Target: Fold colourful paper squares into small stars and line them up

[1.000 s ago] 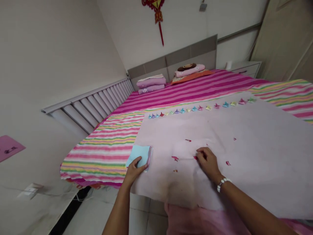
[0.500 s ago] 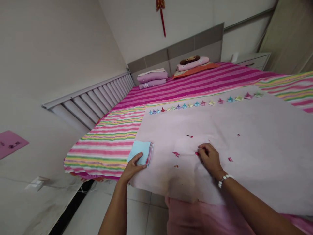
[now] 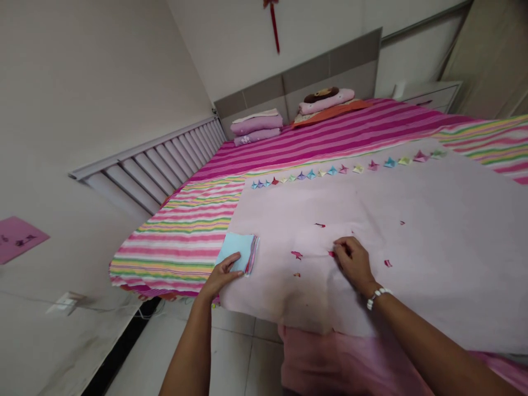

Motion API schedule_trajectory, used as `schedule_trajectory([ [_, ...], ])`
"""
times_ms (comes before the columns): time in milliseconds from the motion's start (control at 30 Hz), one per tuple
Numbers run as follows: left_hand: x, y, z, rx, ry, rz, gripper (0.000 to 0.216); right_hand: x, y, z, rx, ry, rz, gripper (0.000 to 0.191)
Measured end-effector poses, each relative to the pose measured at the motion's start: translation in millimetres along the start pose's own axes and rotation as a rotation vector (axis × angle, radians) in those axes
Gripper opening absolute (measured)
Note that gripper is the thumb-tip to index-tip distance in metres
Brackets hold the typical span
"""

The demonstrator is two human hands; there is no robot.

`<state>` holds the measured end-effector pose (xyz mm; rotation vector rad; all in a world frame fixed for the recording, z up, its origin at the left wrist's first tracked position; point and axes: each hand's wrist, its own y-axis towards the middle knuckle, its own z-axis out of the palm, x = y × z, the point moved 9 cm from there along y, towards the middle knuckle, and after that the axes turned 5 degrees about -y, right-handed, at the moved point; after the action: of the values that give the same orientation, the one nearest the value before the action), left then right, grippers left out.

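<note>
A stack of square coloured paper (image 3: 237, 248), light blue on top, lies at the left edge of a large pale pink sheet (image 3: 445, 220) spread on the bed. My left hand (image 3: 223, 278) grips the stack's near side, fingers on top and thumb at the near corner. Over the sheet's middle, my right hand (image 3: 352, 261) has its fingertips pinched together beside a small red patch (image 3: 331, 253); whatever they hold is hidden. More small red patches (image 3: 296, 254) dot the sheet around it. Along the far edge runs a row of folded paper stars (image 3: 311, 174) in several colours.
A striped bedspread (image 3: 177, 242) covers the bed, with folded pillows (image 3: 256, 126) by the grey headboard (image 3: 264, 99). At the left stands a slatted rail (image 3: 140, 159). Tiled floor (image 3: 231, 341) and pink cloth (image 3: 313, 357) show below the near edge.
The view has shifted slightly, so the scene sits a little higher in the picture. Both hands stay in nearly the same places on the sheet.
</note>
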<state>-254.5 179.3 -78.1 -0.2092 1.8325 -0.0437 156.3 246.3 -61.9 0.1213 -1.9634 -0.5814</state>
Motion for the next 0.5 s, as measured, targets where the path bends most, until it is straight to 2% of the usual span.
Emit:
schedule_trajectory([
  [500,-9.5,-3.3,4.9,0.017,0.012,0.025,0.061,-0.4,-0.5,-0.9,-0.006,0.005,0.002,0.008],
])
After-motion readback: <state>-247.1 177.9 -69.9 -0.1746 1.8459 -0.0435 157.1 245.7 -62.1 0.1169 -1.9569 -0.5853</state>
